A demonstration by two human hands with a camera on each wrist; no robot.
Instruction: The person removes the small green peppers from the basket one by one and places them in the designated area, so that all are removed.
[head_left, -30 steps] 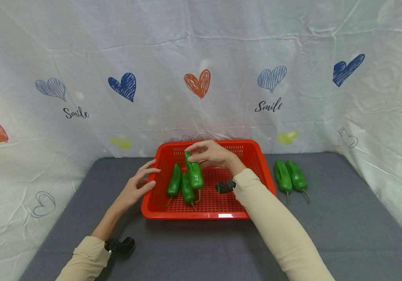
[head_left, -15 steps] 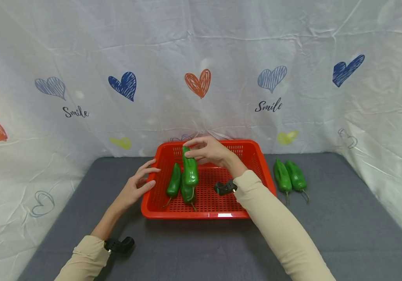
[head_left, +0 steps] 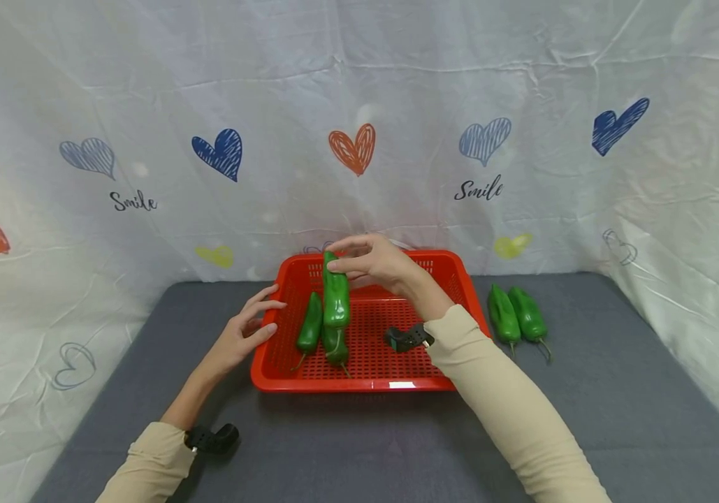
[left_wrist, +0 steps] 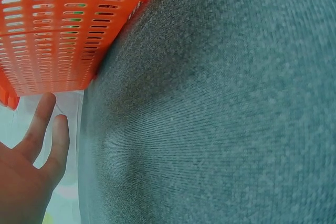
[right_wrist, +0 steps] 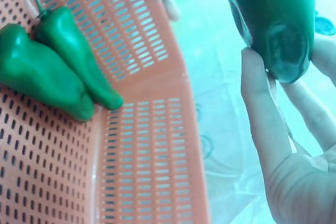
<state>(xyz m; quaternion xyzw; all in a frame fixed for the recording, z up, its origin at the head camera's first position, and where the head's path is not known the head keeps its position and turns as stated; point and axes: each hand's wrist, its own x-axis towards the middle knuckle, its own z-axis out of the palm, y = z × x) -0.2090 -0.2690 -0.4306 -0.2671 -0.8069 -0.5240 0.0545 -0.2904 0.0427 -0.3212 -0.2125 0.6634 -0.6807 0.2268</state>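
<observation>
My right hand [head_left: 381,265] pinches a green pepper [head_left: 336,300] by its pointed end, stem downward, above the red basket [head_left: 334,385]. In the right wrist view the pepper [right_wrist: 273,19] is up between the thumb and fingers, higher than the basket rim. Two more green peppers lie in the basket's left part: one pepper [head_left: 311,325] at the left, and another pepper [head_left: 334,347] partly hidden behind the held one. My left hand [head_left: 240,335] rests at the basket's left rim, fingers spread and fairly straight. Its fingers [left_wrist: 60,140] show beside the slotted basket wall [left_wrist: 58,35].
Two green peppers [head_left: 527,314] lie side by side on the grey tabletop [head_left: 598,391], right of the basket. A white curtain [head_left: 409,105] printed with hearts hangs right behind the table. The basket's right half shows its bare slotted floor [head_left: 374,349].
My right hand has raised the pepper and brought it slightly left and away from me, so it overlaps the middle pepper more. The left hand keeps its place at the rim.
</observation>
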